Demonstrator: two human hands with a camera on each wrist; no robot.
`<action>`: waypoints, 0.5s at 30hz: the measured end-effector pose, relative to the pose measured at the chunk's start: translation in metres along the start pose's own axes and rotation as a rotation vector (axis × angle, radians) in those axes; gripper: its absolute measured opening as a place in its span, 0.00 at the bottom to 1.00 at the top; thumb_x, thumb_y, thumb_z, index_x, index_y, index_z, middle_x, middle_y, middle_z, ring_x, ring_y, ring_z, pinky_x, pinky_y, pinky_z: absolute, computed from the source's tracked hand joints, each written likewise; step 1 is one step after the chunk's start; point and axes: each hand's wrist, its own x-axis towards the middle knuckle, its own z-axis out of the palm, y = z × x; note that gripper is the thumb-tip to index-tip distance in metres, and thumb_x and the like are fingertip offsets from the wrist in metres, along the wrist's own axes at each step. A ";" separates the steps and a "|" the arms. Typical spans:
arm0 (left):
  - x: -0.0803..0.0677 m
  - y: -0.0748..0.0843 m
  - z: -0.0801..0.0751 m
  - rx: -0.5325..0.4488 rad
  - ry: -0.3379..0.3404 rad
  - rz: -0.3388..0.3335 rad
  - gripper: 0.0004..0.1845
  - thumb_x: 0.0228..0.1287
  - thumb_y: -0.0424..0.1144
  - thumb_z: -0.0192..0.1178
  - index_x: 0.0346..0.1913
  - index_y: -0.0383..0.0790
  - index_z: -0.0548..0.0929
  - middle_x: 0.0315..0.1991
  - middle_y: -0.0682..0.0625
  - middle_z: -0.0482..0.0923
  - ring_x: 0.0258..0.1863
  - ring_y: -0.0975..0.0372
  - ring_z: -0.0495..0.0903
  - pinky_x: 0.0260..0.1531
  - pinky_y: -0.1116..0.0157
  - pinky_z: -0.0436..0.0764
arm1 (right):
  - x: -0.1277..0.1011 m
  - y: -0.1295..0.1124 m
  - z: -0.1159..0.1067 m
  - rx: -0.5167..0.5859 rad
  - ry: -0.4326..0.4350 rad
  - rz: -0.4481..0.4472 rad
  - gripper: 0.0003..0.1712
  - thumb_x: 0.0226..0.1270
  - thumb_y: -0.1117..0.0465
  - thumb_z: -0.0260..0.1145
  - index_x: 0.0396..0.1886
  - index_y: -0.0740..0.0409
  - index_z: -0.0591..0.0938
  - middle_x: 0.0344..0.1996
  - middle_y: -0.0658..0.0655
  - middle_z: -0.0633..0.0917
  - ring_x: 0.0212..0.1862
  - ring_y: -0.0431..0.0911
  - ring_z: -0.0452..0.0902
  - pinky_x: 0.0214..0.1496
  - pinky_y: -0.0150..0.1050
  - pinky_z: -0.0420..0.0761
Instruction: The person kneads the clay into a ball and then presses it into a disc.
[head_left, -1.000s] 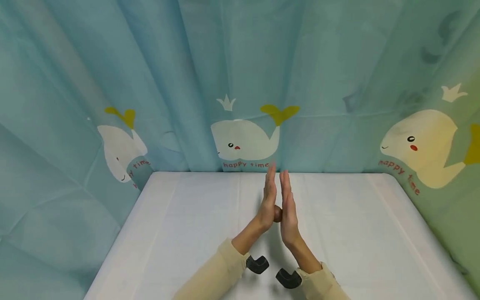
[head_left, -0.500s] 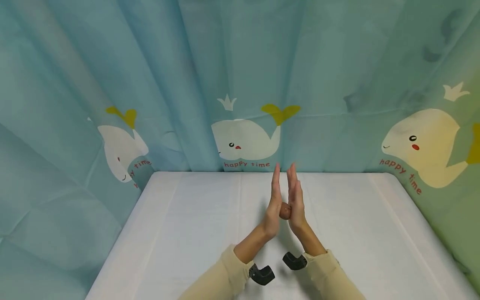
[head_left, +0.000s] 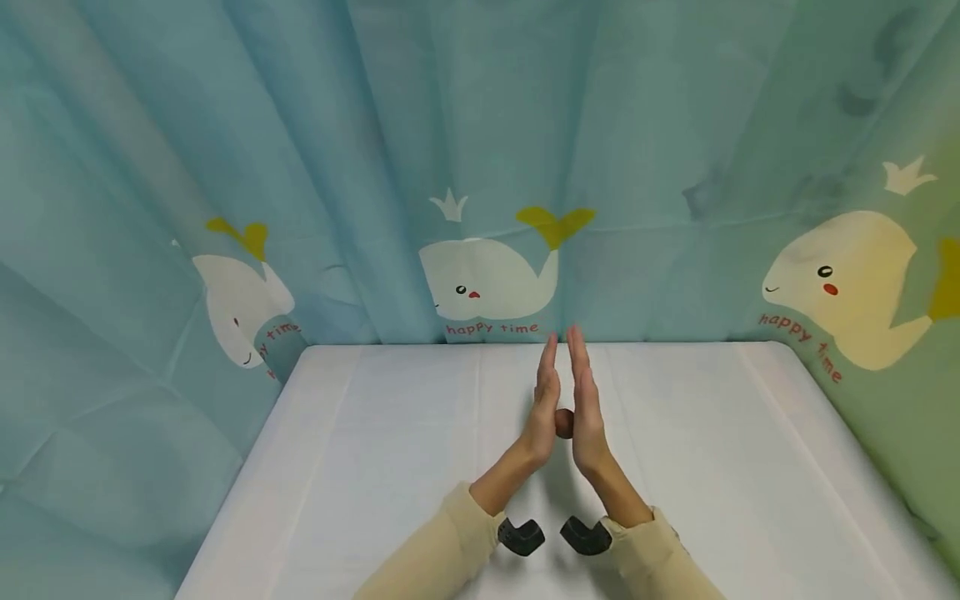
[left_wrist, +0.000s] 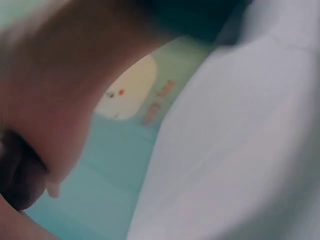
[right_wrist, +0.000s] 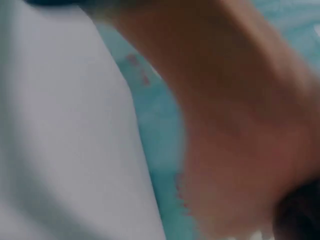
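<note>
Between my two palms sits a small brown ball [head_left: 564, 423], rounded and matte, a little way above the white table. My left hand [head_left: 542, 421] lies flat against its left side, fingers straight and pointing forward. From the other side my right hand [head_left: 587, 417] presses it with an equally straight palm. Both sets of fingertips lean close together near the table's far edge. In the left wrist view, the ball [left_wrist: 22, 175] shows as a dark lump, faintly creased, at the lower left. At the right wrist view's lower right corner, the ball [right_wrist: 302, 212] is dark and blurred.
A white-covered table [head_left: 390, 433] spreads under both forearms. Behind it hangs a blue-green curtain [head_left: 660, 125] printed with whales. Black curved wrist mounts [head_left: 521, 537] stick out from the beige sleeves [head_left: 442, 542] close to each other.
The hands slide against each other around the ball. The left hand led a second ago, then the right moved forward; since then the left has edged forward and the right back.
</note>
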 end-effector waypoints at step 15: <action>0.000 0.032 0.004 -0.101 -0.041 0.115 0.34 0.83 0.57 0.18 0.84 0.49 0.34 0.84 0.53 0.28 0.82 0.61 0.29 0.76 0.45 0.33 | -0.009 0.028 -0.005 0.105 0.004 0.114 0.33 0.85 0.43 0.21 0.85 0.36 0.39 0.84 0.50 0.41 0.50 0.27 0.73 0.43 0.25 0.70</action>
